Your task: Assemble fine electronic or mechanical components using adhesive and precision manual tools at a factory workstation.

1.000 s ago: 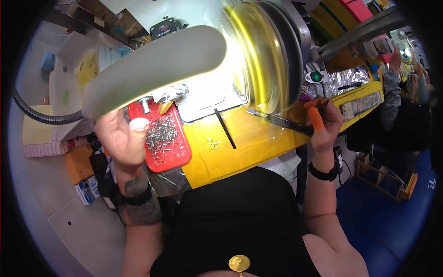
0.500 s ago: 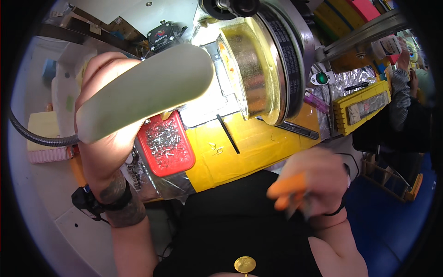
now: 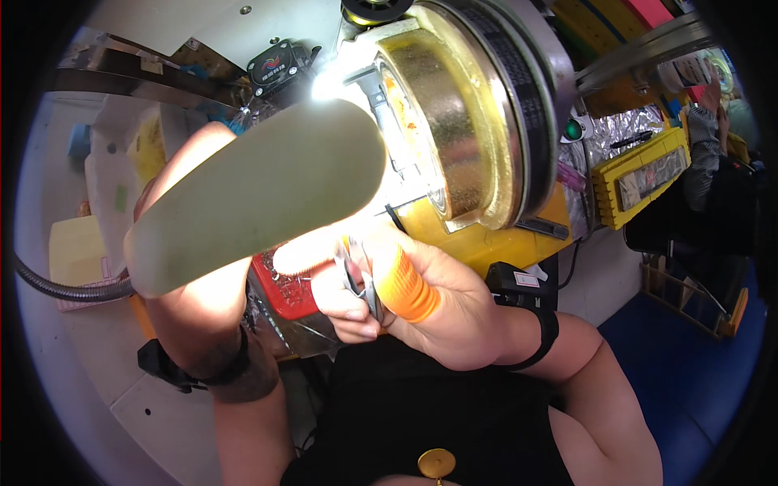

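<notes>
My right hand [image 3: 405, 300] is closed on a small grey metal tool with two narrow arms [image 3: 362, 283]; its exact kind is not clear. An orange finger cot [image 3: 408, 287] covers one of its digits. The hand is over the yellow work surface [image 3: 494, 243], beside a red tray [image 3: 279, 293] of small metal pieces, which it partly hides. The long pale lamp head [image 3: 267, 198] covers most of my left hand [image 3: 198, 150]; only part of its back shows, and its fingers are hidden. Bright light falls on the machine's work spot beyond the lamp.
A large golden drum [image 3: 454, 121] with a black belt [image 3: 539, 121] stands right of the lamp. Farther right are a yellow box [image 3: 644, 178] and a co-worker's sleeve [image 3: 703, 154]. The lamp's flexible neck [image 3: 73, 287] comes in from the left.
My right hand has swung left and upward from the right front of the work surface to beside the red tray, keeping the grey tool. The view has shifted slightly; my left hand stays behind the lamp.
</notes>
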`<state>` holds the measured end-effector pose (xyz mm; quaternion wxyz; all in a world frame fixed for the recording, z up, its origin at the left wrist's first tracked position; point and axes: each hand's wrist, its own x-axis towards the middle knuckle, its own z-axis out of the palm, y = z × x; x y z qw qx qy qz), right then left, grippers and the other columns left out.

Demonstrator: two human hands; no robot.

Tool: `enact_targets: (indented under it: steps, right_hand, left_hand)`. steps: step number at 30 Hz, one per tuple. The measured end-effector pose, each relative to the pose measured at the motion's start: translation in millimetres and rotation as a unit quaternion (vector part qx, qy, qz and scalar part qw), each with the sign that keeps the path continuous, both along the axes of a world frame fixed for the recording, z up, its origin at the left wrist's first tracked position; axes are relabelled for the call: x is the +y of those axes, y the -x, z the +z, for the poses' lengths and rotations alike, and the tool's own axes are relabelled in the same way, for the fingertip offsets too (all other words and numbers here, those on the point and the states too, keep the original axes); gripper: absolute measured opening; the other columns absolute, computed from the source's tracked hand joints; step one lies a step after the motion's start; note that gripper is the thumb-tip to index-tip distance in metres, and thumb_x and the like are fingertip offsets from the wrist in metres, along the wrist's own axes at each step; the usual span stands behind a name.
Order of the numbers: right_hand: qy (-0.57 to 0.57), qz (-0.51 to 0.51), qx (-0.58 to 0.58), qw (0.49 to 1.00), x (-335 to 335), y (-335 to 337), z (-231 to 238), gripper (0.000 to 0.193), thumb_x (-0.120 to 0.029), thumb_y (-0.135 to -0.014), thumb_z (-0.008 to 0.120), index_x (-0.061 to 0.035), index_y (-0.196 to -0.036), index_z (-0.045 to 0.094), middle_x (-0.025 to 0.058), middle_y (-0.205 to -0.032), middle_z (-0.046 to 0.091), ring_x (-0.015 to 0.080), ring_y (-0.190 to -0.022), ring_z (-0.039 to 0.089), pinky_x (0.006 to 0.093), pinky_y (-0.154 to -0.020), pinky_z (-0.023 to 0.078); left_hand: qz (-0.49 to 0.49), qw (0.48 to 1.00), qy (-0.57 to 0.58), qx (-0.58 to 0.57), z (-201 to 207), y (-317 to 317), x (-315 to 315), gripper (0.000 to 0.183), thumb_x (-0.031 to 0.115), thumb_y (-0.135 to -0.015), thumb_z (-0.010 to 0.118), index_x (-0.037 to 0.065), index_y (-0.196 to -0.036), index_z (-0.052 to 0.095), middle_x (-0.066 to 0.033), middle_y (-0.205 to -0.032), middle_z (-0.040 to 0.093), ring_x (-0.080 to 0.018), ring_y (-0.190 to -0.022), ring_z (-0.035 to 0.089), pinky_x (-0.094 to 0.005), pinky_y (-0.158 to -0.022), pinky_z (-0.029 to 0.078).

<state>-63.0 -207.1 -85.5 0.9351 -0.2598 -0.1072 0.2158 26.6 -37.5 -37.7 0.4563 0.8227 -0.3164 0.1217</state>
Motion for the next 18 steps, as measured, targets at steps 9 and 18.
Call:
enact_targets:
  steps: [9, 18]
  right_hand:
    - [-0.087, 0.057, 0.14, 0.985, 1, -14, 5, 0.043, -0.042, -0.11, 0.031, -0.0035, -0.108, 0.05, 0.002, -0.066, 0.041, 0.0092, -0.048, 0.035, 0.0227, -0.042, 0.033]
    - [-0.136, 0.075, 0.159, 0.975, -1, -20, -4, 0.035, -0.032, -0.111, 0.029, -0.0053, -0.102, 0.049, 0.0009, -0.062, 0.038, 0.0088, -0.044, 0.032, 0.0237, -0.04, 0.032]
  left_hand:
    - [0.11, 0.993, 0.033, 0.007, -17, 5, 31, 0.019, -0.007, -0.084, 0.069, -0.012, -0.102, 0.067, -0.0136, -0.096, 0.068, -0.0194, -0.084, 0.064, -0.03, -0.075, 0.054]
    - [-0.067, 0.993, -0.05, 0.086, 15, -8, 17, 0.018, -0.01, -0.077, 0.068, -0.013, -0.093, 0.061, -0.0174, -0.089, 0.062, -0.0245, -0.081, 0.06, -0.0328, -0.07, 0.053]
